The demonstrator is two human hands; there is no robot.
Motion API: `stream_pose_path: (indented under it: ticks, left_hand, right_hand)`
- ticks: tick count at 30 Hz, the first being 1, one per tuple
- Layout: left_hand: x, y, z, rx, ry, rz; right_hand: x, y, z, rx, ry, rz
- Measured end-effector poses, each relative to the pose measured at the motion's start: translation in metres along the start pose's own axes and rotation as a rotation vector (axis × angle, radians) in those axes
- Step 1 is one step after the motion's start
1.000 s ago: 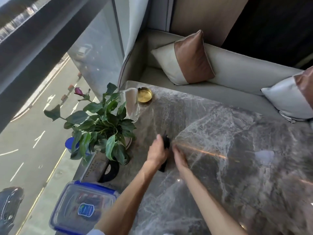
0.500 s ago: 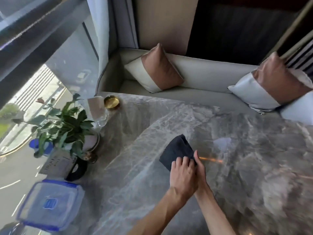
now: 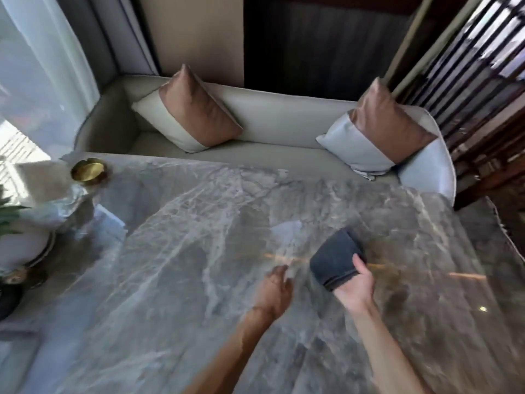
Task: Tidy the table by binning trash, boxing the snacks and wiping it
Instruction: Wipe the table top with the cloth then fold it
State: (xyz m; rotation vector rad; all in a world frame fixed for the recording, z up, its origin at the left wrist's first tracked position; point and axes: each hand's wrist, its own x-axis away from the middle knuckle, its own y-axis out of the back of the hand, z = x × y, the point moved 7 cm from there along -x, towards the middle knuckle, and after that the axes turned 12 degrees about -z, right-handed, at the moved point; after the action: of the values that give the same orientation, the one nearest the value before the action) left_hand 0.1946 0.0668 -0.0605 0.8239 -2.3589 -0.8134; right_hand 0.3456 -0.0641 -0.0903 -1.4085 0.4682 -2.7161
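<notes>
With the right hand (image 3: 356, 288) grip clenched on the folded dark cloth (image 3: 335, 261) and the left hand (image 3: 275, 291) released on the marble tabletop (image 3: 184, 251), a wide leftward wipe risks knocking the brass dish (image 3: 88, 172).

right hand (image 3: 355, 282): gripping a folded dark cloth (image 3: 335, 260), thumb on top, cloth pressed on the bench (image 3: 184, 265)
left hand (image 3: 275, 291): fingers loose and spread, holding nothing, just left of the cloth, low over the marble; contact unclear
bench far-left corner: small brass dish (image 3: 88, 171)
bench left edge: white pot (image 3: 22, 240) with green leaves, partly cut off
behind bench: pale sofa (image 3: 270, 120), two tan-and-white cushions, left cushion (image 3: 189, 109), right cushion (image 3: 375, 129)
image: motion-blurred
</notes>
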Motion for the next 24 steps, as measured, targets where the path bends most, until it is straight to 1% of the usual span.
stream_pose_path:
  ticks: [3, 5, 7, 11, 14, 16, 18, 20, 23, 24]
  left_hand:
    - [-0.034, 0.006, 0.052, -0.221, 0.045, -0.088]
    - [-0.059, 0.016, 0.084, -0.328, 0.064, -0.139]
    - [-0.083, 0.023, 0.109, -0.394, 0.063, -0.176]
    - [-0.115, 0.025, 0.145, -0.533, 0.056, -0.209]
    - [-0.117, 0.024, 0.168, -0.552, 0.057, -0.245]
    - [-0.114, 0.023, 0.175, -0.57, 0.01, -0.305]
    - [-0.113, 0.023, 0.176, -0.582, -0.012, -0.342]
    - [-0.114, 0.022, 0.176, -0.577, -0.023, -0.347]
    - [-0.115, 0.023, 0.178, -0.555, -0.032, -0.367]
    - [-0.115, 0.023, 0.179, -0.553, -0.031, -0.376]
  right_hand:
    - [-0.052, 0.004, 0.065, 0.076, 0.182, -0.116]
    - [-0.079, -0.005, 0.099, 0.256, 0.312, -0.2]
    - [-0.105, -0.018, 0.111, 0.437, 0.397, -0.253]
    - [-0.153, -0.048, 0.09, 0.669, 0.46, -0.259]
    - [-0.173, -0.064, 0.059, 0.908, 0.53, -0.251]
    - [-0.182, -0.069, 0.04, 0.989, 0.515, -0.238]
    - [-0.186, -0.074, 0.026, 1.095, 0.564, -0.237]
    - [-0.185, -0.085, 0.011, 1.272, 0.69, -0.198]
    - [-0.174, -0.111, -0.02, 1.537, 0.96, -0.082]
    - [-0.17, -0.118, -0.032, 1.601, 1.018, -0.057]
